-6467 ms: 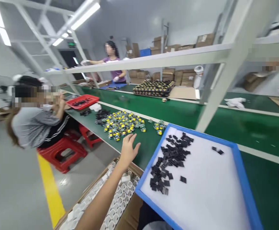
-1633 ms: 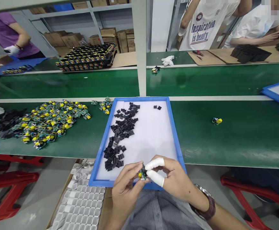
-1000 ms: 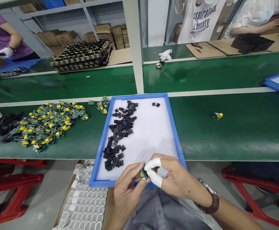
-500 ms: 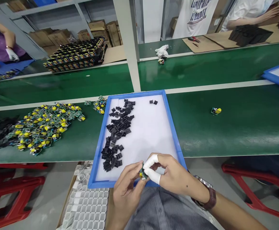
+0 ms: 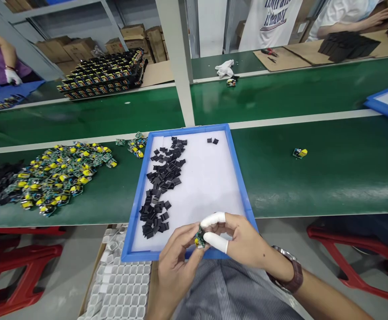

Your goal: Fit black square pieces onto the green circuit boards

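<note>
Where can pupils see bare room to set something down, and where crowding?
Bare: the tray's white middle, between the black heap and right rim; the green bench between tray and lone board. Crowded: the tray's left side; its near edge, at left hand and right hand; the bench further left, under the board pile.

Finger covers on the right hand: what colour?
White finger covers on the right hand, clearest in the head view.

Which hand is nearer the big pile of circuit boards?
Left. In view, the left hand is below and right of the big pile; the right hand is farther right.
</note>
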A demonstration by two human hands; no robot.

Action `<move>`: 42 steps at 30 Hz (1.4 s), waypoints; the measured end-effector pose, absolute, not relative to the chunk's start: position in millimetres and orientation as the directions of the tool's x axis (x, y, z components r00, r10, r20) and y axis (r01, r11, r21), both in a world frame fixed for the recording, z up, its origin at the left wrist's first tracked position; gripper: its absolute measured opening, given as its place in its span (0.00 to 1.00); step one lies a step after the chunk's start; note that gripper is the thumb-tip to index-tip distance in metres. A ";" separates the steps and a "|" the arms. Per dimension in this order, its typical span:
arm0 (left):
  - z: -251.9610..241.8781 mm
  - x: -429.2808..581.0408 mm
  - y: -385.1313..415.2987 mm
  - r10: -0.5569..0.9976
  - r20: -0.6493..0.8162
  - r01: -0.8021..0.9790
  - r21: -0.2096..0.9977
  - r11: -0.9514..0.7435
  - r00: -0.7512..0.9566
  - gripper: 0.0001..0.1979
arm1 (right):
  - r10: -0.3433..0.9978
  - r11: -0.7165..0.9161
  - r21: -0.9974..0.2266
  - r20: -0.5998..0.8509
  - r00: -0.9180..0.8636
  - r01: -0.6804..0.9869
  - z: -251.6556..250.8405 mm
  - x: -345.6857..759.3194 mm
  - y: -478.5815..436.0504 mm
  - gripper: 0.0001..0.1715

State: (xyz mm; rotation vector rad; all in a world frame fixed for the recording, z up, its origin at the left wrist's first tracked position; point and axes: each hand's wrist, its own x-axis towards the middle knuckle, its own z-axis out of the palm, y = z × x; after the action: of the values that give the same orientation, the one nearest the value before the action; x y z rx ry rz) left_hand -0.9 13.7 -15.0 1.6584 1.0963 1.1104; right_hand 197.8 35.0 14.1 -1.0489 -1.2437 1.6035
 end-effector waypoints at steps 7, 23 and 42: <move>-14.2 -2.4 13.1 0.944 0.221 0.229 0.933 -0.277 0.244 0.26 | 0.953 -0.073 -0.997 -0.080 -0.292 0.035 21.1 196.9 34.5 0.06; -13.1 -2.3 13.3 0.941 0.231 0.292 0.908 -0.300 0.248 0.26 | 0.843 -0.380 -0.922 -0.310 -0.440 -0.078 16.6 199.0 49.6 0.02; -15.0 -5.2 11.4 0.946 0.200 0.335 0.900 -0.280 0.254 0.25 | 0.933 0.074 -0.995 0.044 -0.357 0.070 16.4 204.1 39.6 0.13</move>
State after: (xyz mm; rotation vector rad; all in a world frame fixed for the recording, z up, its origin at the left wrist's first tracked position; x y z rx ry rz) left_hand -5.2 11.4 -15.0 1.7680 1.1787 1.0192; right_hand 204.1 39.6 16.4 -1.0308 -1.5638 1.3836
